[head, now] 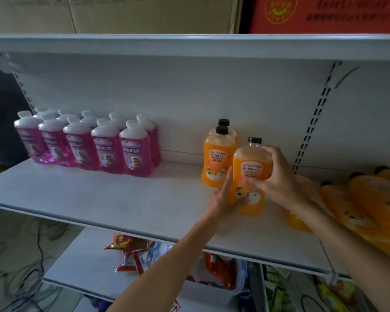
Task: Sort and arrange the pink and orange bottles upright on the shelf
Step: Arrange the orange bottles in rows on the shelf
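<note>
An orange bottle with a black cap stands upright on the white shelf, right of centre. My right hand grips its body from the right, thumb across the label. My left hand rests against its lower left side with fingers straight. Two more orange bottles stand upright just behind it, one behind the other. Several pink bottles with white caps stand in two rows at the shelf's left. Several orange bottles lie on their sides at the right end.
An upper shelf carries cardboard boxes and a red box. Below, a lower shelf holds red snack packets and a plastic bin. Cables lie on the floor at the lower left. A slotted upright stands behind the right hand.
</note>
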